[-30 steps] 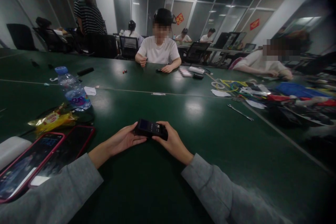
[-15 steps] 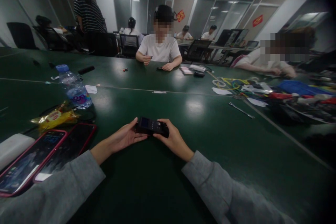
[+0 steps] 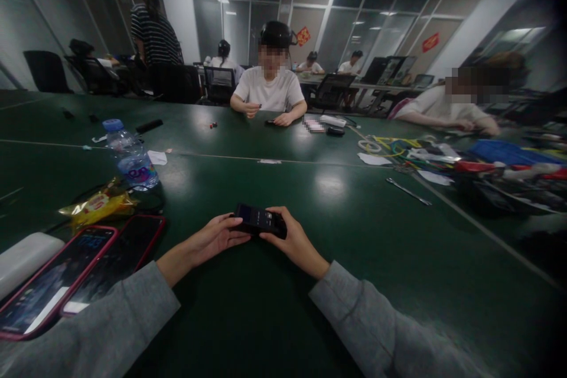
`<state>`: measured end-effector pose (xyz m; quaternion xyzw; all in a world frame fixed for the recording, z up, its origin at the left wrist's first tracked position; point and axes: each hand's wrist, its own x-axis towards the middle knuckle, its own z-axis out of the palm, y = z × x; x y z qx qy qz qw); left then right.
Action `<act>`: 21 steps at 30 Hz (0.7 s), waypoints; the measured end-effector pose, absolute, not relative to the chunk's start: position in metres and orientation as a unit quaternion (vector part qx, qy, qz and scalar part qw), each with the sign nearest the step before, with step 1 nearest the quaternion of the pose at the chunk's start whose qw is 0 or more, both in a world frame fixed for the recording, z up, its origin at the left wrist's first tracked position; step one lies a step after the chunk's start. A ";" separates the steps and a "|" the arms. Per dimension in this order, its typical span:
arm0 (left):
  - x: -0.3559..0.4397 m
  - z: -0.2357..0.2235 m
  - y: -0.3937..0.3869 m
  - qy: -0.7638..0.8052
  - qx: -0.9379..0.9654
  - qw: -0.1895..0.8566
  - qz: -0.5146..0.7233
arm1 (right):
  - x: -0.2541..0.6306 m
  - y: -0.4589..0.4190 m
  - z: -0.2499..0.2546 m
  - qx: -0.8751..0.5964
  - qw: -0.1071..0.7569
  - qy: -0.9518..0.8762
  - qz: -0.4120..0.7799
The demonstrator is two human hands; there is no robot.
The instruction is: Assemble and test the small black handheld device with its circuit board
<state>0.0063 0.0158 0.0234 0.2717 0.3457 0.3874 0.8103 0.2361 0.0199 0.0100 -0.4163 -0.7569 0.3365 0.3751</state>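
Between my two hands is a small black handheld device [image 3: 257,220] with a dark screen at its left end and small buttons or markings on its face. My left hand [image 3: 215,239] grips its left end, the thumb lying on top by the screen and the fingers beneath. Around the right end closes my right hand [image 3: 290,237], thumb at the near edge and fingers at the far edge. The device is held low over the green table [image 3: 248,313]; whether it touches the surface, I cannot tell.
Two red-edged phones [image 3: 66,277], a white block-shaped item [image 3: 29,257], a yellow packet [image 3: 98,204] and a water bottle [image 3: 133,159] lie or stand left. Right are a wrench [image 3: 408,191] and tangled cables [image 3: 394,146]. A person [image 3: 270,80] sits opposite, another [image 3: 447,106] at right.
My left thumb has moved from the device's left edge onto its top, beside the screen. My right hand keeps its hold. The whole view has shifted slightly downward in the picture.
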 end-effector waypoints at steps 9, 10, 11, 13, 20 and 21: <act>0.008 0.022 0.015 0.335 0.280 0.807 0.397 | 0.236 0.020 0.010 -0.411 0.386 -0.756 0.332; 0.008 0.021 0.016 0.332 0.282 0.807 0.397 | 0.236 0.020 0.011 -0.410 0.386 -0.756 0.334; 0.007 0.021 0.015 0.331 0.284 0.808 0.396 | 0.235 0.020 0.011 -0.409 0.385 -0.756 0.335; 0.007 0.022 0.015 0.331 0.284 0.808 0.395 | 0.235 0.019 0.012 -0.410 0.384 -0.756 0.337; 0.011 0.023 0.015 0.359 0.279 0.795 0.401 | 0.236 0.020 0.012 -0.409 0.389 -0.755 0.334; 0.011 0.022 0.016 0.363 0.281 0.792 0.402 | 0.236 0.020 0.011 -0.409 0.390 -0.755 0.333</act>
